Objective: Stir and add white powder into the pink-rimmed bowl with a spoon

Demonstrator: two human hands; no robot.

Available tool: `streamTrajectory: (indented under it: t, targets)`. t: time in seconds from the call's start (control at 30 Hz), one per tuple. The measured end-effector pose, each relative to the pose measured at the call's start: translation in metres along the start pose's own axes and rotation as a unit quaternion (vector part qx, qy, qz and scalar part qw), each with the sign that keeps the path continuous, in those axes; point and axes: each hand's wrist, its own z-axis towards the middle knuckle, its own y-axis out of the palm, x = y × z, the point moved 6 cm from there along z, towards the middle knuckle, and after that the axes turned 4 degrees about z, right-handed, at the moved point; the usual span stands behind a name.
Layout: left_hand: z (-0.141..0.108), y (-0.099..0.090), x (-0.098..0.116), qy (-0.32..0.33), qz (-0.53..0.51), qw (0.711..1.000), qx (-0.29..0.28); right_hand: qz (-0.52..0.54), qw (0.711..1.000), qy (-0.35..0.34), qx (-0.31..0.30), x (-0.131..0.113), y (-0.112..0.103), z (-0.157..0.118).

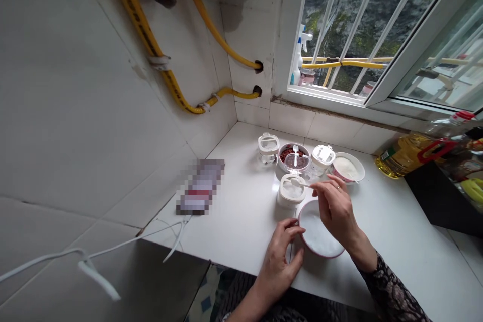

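- near that open square white jar [290,198]?
- white counter [241,221], barred window [350,25] 1 o'clock, black box [433,201] 3
- hands?
- right hand [335,206] clamped on white plastic spoon [302,184], part-hiding round pink-rimmed bowl [325,255] at 5, left hand [279,254] on rim, fingers apart

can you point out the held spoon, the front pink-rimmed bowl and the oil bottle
Held spoon [304,185]: head view, on its white handle.
Front pink-rimmed bowl [327,256]: head view, on its near rim.
Oil bottle [399,155]: head view, on its yellow body.
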Motion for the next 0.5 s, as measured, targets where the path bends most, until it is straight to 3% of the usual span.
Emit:
streamTrajectory:
  t: [0.1, 0.17, 0.23, 0.33, 0.5]
  targets:
    - [0.0, 0.0, 0.001, 0.002, 0.003, 1.0, -0.003, 0.113, 0.976, 0.182, 0.03, 0.026, 0.006, -0.018]
    - [0.001, -0.001, 0.001, 0.005, 0.004, 1.0, 0.001, 0.207, 0.931, 0.299, 0.035, 0.043, 0.013, -0.033]
    - [0.001, -0.002, 0.002, 0.008, 0.005, 1.0, 0.007, 0.281, 0.882, 0.375, 0.041, 0.055, 0.018, -0.042]
    - [0.002, -0.002, 0.002, 0.01, 0.004, 1.0, 0.012, 0.343, 0.832, 0.434, 0.037, 0.066, 0.021, -0.045]
    - [0.002, -0.002, 0.001, 0.006, 0.005, 1.0, 0.011, 0.389, 0.791, 0.471, -0.021, 0.075, 0.025, -0.037]
